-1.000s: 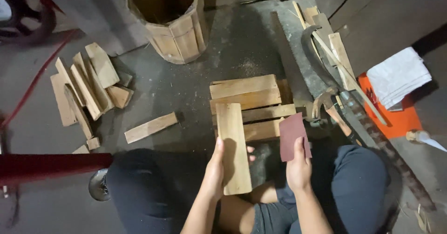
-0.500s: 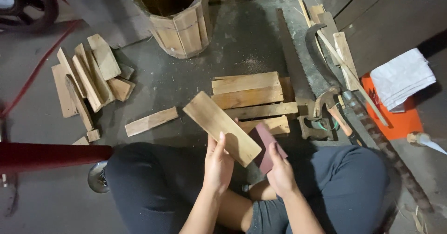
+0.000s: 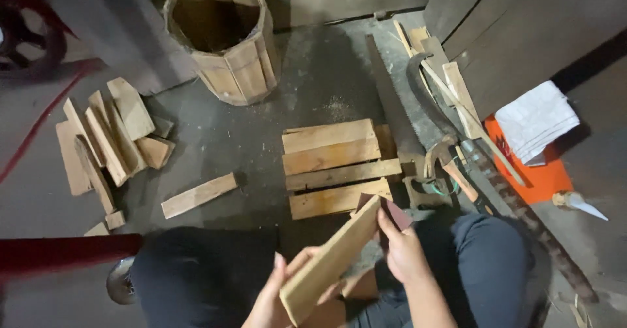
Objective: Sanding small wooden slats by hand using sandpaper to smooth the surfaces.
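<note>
The left hand (image 3: 271, 298) grips the near end of a wooden slat (image 3: 333, 259) held tilted above the lap, over the floor. The right hand (image 3: 401, 253) presses dark sandpaper (image 3: 392, 212) against its far end. The slat looks stiff and light, best held by its edges.

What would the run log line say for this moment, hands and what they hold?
left hand: holds wooden slat tilted | right hand: presses reddish sandpaper piece at slat's upper end | ahead: stacked boards
</note>
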